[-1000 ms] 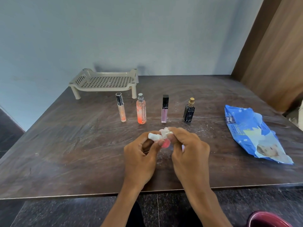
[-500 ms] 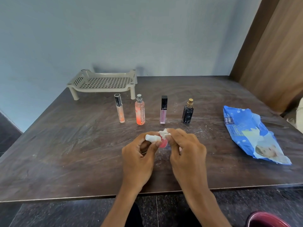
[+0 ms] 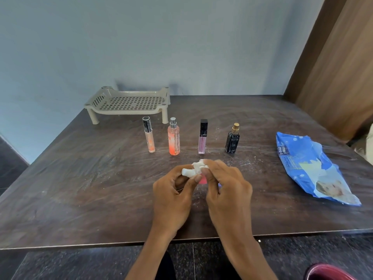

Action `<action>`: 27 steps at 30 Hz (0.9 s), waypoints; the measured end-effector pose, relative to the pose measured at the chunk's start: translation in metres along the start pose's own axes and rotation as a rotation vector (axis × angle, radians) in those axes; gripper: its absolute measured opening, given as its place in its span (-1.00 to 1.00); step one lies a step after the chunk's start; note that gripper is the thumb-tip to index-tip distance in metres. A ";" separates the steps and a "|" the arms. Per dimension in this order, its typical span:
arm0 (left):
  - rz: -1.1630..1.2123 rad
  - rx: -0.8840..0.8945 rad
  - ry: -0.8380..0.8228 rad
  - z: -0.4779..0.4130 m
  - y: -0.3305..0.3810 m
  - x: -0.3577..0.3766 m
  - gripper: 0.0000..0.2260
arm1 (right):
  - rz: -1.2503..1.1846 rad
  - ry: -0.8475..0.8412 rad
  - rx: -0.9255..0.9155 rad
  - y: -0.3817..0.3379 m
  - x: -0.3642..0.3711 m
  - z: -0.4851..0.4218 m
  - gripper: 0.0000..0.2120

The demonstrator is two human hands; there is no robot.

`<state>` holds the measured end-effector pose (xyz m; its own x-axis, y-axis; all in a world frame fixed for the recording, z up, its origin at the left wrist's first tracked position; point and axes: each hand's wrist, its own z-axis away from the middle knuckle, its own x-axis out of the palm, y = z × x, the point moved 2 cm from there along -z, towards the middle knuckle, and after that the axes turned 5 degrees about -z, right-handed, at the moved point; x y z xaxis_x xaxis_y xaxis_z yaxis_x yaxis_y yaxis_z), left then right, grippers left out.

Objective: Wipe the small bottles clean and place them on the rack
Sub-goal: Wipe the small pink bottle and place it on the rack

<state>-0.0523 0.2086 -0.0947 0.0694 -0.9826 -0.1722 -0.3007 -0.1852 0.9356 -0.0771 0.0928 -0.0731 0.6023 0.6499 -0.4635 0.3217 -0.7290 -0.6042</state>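
Bottle [image 3: 202, 180], pink, mostly hidden. Likely light, hard and slick once damp, so best gripped round the body, not the cap. Left hand [image 3: 173, 199] and right hand [image 3: 228, 193] meet over it, fingers curled, both pinching the white wipe [image 3: 192, 170]. Cannot tell which hand bears the bottle. It sits well in front of the rack [image 3: 129, 103], nearer than the standing row [image 3: 202, 138].

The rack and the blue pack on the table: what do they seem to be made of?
The rack looks like moulded matt beige plastic, going by its perforated grid top and one-piece legs. The blue pack looks like thin glossy plastic film: it is crinkled and shows highlights.
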 end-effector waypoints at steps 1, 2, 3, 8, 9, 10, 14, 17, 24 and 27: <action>-0.002 0.000 0.008 0.000 0.000 0.000 -0.81 | 0.002 0.004 -0.001 0.002 0.000 0.001 -0.77; -0.008 0.003 0.014 0.000 -0.001 0.001 -0.81 | 0.020 0.006 0.001 0.007 -0.001 0.001 -0.78; -0.014 0.007 0.016 0.001 -0.001 0.001 -0.81 | 0.057 0.009 0.006 0.013 -0.003 0.001 -0.79; -0.044 0.048 -0.006 0.000 -0.002 0.003 -0.78 | 0.153 0.016 0.087 0.043 -0.014 0.001 -0.80; -0.044 0.052 -0.011 -0.001 -0.002 0.003 -0.78 | 0.144 0.005 0.092 0.041 -0.014 -0.001 -0.80; -0.040 0.052 -0.017 -0.001 -0.002 0.003 -0.79 | 0.126 -0.004 0.089 0.036 -0.012 -0.003 -0.80; -0.024 0.055 -0.019 0.000 -0.001 0.001 -0.83 | 0.021 -0.027 0.026 0.010 -0.005 -0.004 -0.79; -0.017 0.057 -0.018 0.001 0.000 0.001 -0.83 | 0.011 -0.014 0.015 0.013 -0.006 -0.001 -0.80; -0.062 0.101 -0.033 -0.001 0.000 0.004 -0.80 | 0.108 -0.011 0.129 0.043 -0.016 0.000 -0.80; -0.047 0.102 -0.041 -0.001 0.000 0.003 -0.82 | 0.044 -0.018 0.086 0.023 -0.011 -0.005 -0.81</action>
<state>-0.0515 0.2056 -0.0945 0.0478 -0.9721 -0.2297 -0.3936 -0.2297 0.8901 -0.0730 0.0672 -0.0789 0.6012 0.6217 -0.5021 0.2309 -0.7367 -0.6356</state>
